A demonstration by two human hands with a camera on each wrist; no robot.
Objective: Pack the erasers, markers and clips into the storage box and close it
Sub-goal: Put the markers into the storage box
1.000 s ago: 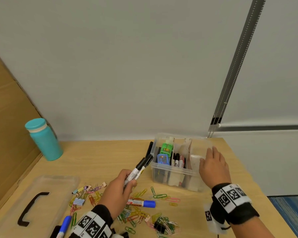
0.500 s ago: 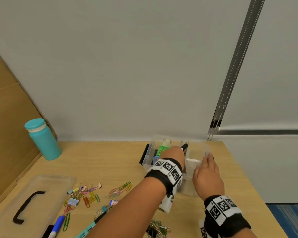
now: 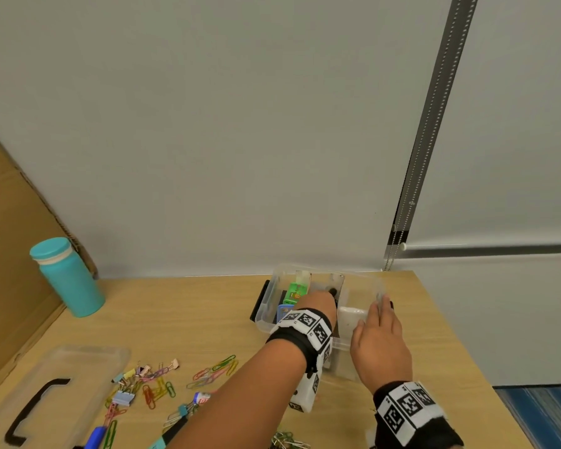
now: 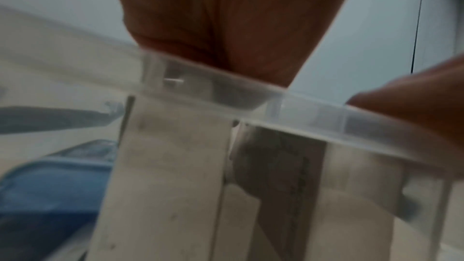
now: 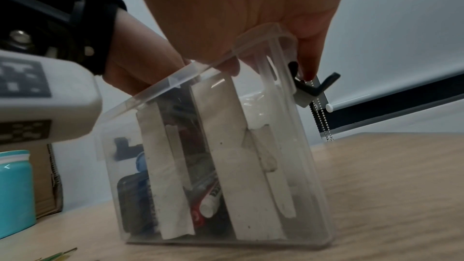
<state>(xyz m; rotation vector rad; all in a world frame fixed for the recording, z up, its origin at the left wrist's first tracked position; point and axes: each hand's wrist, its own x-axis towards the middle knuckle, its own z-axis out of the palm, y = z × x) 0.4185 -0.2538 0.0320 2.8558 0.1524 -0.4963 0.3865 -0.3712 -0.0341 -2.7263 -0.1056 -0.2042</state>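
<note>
The clear storage box [image 3: 266, 307] stands at the back of the table, split by white dividers [image 5: 170, 176], and looks tipped in the right wrist view. It holds a green eraser [image 3: 297, 290], a blue item [image 3: 284, 311] and markers [image 5: 211, 199]. My left hand [image 3: 318, 301] reaches down into the middle compartment, and the end of a black marker [image 3: 332, 290] shows just past its knuckles; its fingertips are hidden. My right hand [image 3: 379, 338] grips the box's right wall, thumb inside and fingers outside by the black latch [image 5: 316, 84]. Paper clips and binder clips [image 3: 156, 384] lie loose on the table.
The clear lid with a black handle [image 3: 46, 384] lies at the front left. A teal bottle [image 3: 67, 277] stands at the back left beside a cardboard panel [image 3: 7, 254]. A blue marker [image 3: 96, 437] and a red-labelled marker [image 3: 203, 397] lie among the clips. The table's edge runs close on the right.
My left hand has carried the black markers from above the clips into the box. The right hand has stayed on the box's right wall. The box has turned slightly.
</note>
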